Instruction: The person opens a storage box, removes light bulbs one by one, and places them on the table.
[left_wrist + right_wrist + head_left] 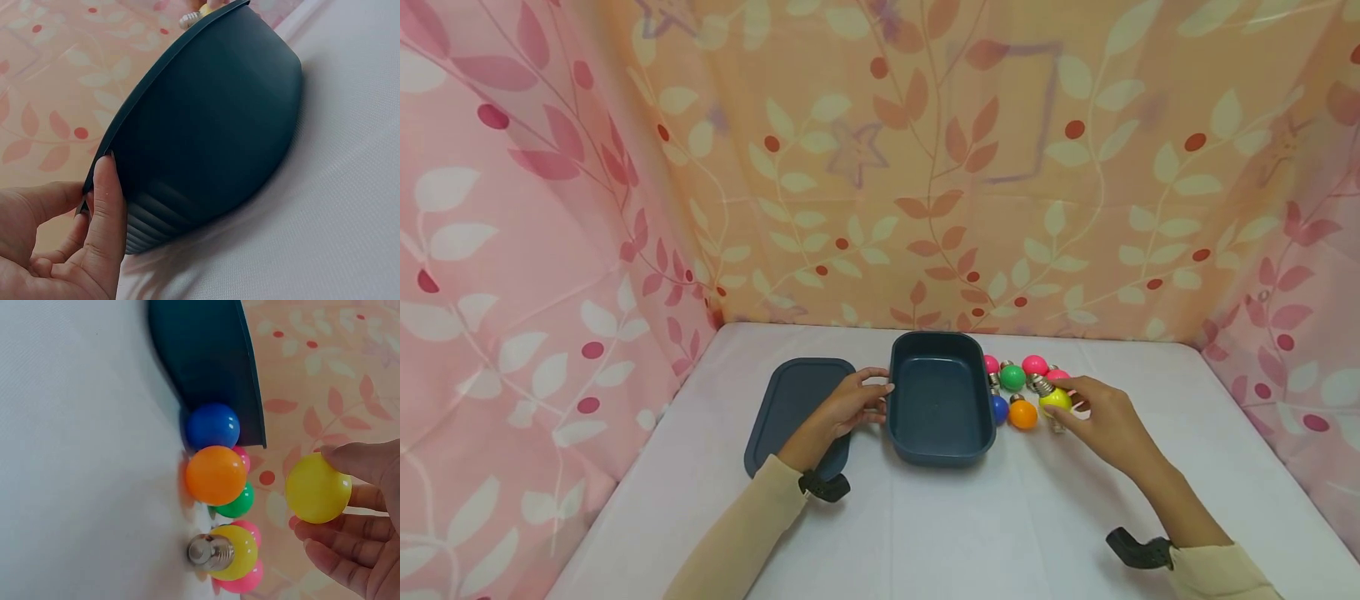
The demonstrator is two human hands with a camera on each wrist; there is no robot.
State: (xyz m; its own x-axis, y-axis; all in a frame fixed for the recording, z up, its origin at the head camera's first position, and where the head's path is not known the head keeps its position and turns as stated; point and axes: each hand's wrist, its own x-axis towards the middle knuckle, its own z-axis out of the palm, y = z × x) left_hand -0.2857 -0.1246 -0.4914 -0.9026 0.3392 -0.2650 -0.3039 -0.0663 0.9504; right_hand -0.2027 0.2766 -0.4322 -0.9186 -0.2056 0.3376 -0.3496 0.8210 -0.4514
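Observation:
My left hand (852, 400) pinches the left rim of a deep, dark blue plastic container (942, 457), which stands upright with its inside bare. In the left wrist view, thumb and fingers lie on either side of that rim. Raised above the table, a yellow light bulb (319, 489) is held between the thumb and fingers of my right hand (1108, 418). Beside the container's right wall lie a blue bulb (1000, 409), an orange bulb (1022, 414), a green bulb (1012, 378) and pink bulbs (1034, 364). Another yellow bulb (240, 553) lies there, its metal base toward the right wrist camera.
The container's flat, dark blue lid (797, 400) lies on the table to the left, partly under my left forearm. White cloth (925, 533) covers the table. Patterned curtains (925, 167) stand at the back and both sides.

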